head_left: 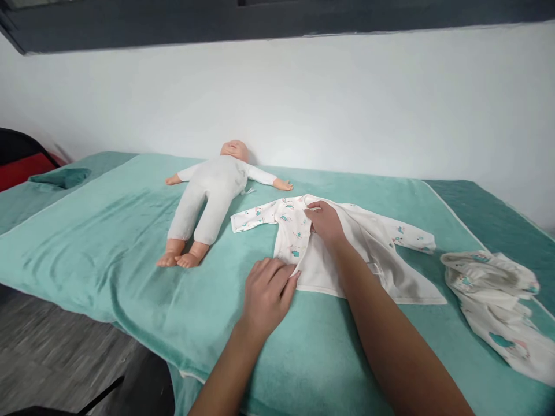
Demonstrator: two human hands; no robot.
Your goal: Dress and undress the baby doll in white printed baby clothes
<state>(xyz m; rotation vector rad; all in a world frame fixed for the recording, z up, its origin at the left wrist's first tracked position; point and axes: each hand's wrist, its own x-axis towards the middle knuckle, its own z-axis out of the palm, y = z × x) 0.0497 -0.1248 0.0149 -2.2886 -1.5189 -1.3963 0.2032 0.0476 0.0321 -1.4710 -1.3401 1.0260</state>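
Note:
A white baby shirt (368, 248) with small printed figures lies spread open on the green blanket (108, 248). My left hand (266, 292) pinches the shirt's lower left hem with curled fingers. My right hand (325, 222) grips the left front panel near the collar. A baby doll (208, 196) in a white bodysuit lies on its back to the left of the shirt, arms spread, its head toward the wall.
A crumpled white printed garment (494, 294) lies at the right edge of the bed. A folded green cloth (60, 176) sits at the far left. A red and black chair (19, 162) stands beyond it. Grey floor (52, 352) shows at the lower left.

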